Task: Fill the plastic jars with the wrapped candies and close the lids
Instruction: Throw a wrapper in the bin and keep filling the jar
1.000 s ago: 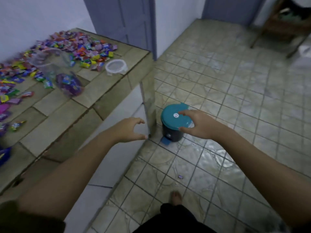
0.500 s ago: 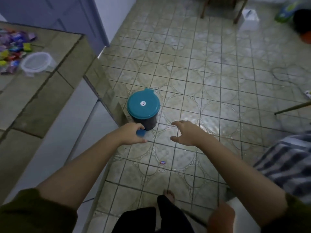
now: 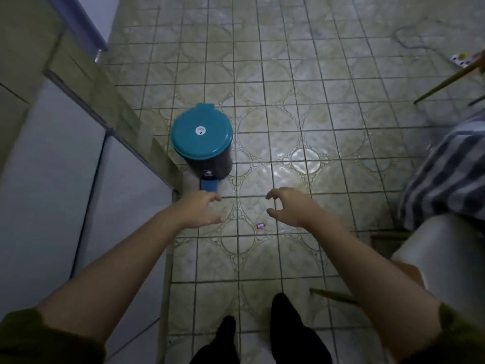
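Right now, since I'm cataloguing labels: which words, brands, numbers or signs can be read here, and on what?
On the bin lid, a round white sticker: a dark mark, too small to read.
Low on the bin, above the pedal, a pale label: blurred, unreadable.
On the floor, a candy wrapper: white lettering, too blurred to read.
Nothing else bears text.

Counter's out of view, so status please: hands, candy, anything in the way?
Left hand and right hand empty, fingers loosely curled. Small wrapped candy on the tiled floor between them. Dark round pedal bin with teal lid beyond, not blocking.
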